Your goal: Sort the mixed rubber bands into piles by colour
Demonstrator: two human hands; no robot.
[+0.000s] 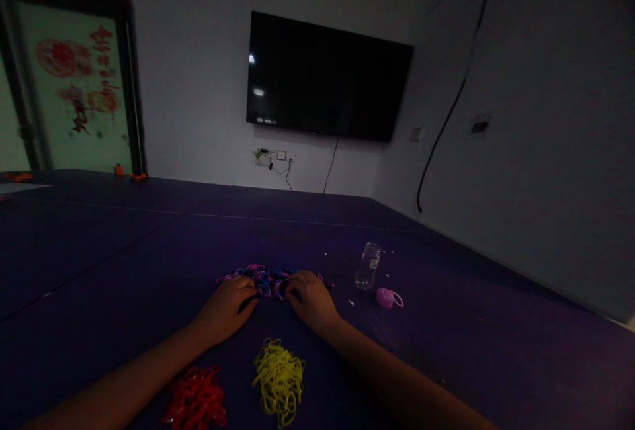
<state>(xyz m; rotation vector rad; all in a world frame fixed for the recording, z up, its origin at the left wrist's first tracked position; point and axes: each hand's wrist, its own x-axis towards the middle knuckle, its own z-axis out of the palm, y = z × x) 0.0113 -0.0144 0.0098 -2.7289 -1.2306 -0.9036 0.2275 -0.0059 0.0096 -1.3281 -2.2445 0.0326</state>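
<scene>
A loose pile of mixed rubber bands (270,282), pink, blue and dark, lies on the purple table between my two hands. My left hand (232,304) reaches the pile's left side, fingers bent over it and the thumb apart from them. On the right side, my right hand (311,299) touches the bands with curved fingers, its thumb also held away. Neither hand visibly grips a band, though the fingertips are partly hidden. Closer to me lie a heap of yellow rubber bands (279,380) and, by my left forearm, a heap of red rubber bands (196,398).
Right of my right hand stands a clear bottle (368,267), uncapped, with a pink lid with a loop (385,298) beside it. Small white scraps dot the purple table (149,238). A wall-mounted television (327,79) and a hanging black cable (449,116) are beyond.
</scene>
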